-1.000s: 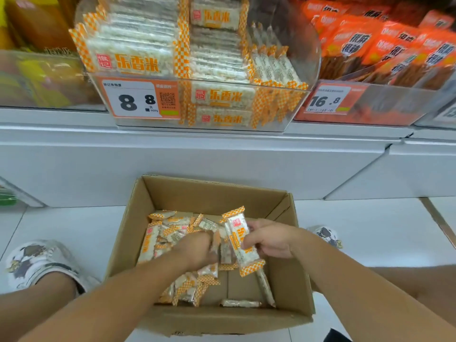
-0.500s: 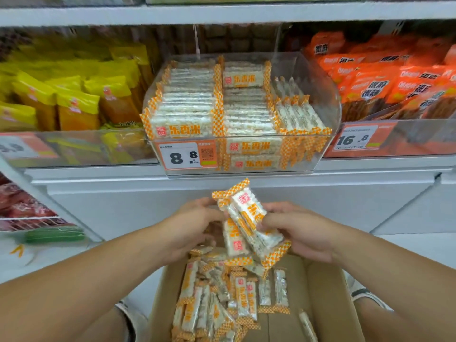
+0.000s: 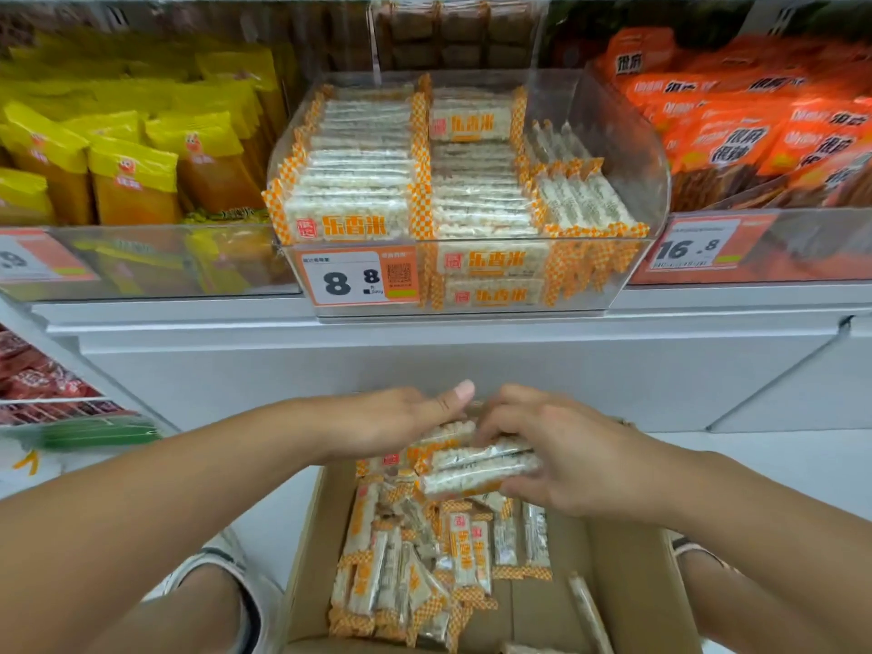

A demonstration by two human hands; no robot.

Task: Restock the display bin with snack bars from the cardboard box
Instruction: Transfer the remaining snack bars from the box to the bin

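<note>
Nearest the camera, the cardboard box (image 3: 311, 549) sits on the floor between the person's knees, with a loose heap of snack bars (image 3: 424, 573) lying in it, overlapping too much for an exact count; well over a dozen show. Just above the box's far end, both hands meet around a small bundle of bars (image 3: 476, 460), three or four by the look of the stacked edges. The right hand (image 3: 561, 460) has its grip curled round the bundle's right end, fingers wrapped under and over it. The left hand (image 3: 401, 422) lies against the bundle's left side with the thumb raised and the fingers mostly hidden behind the bars, so how tightly its grip closes cannot be told; it seems to steady and square the stack.

The step in hand looks like gathering and aligning a handful before carrying it up. The next move calls for lifting the bundle to the shelf above and laying it flat in line with the rows already there.

Farther off, the one clear display bin (image 3: 608, 295) holds three columns of bars, the two left ones piled high, the right one lower. One price label (image 3: 358, 276) is fixed to its front. Yellow packets (image 3: 132, 177) stand to its left, orange packets (image 3: 764, 129) to its right.
</note>
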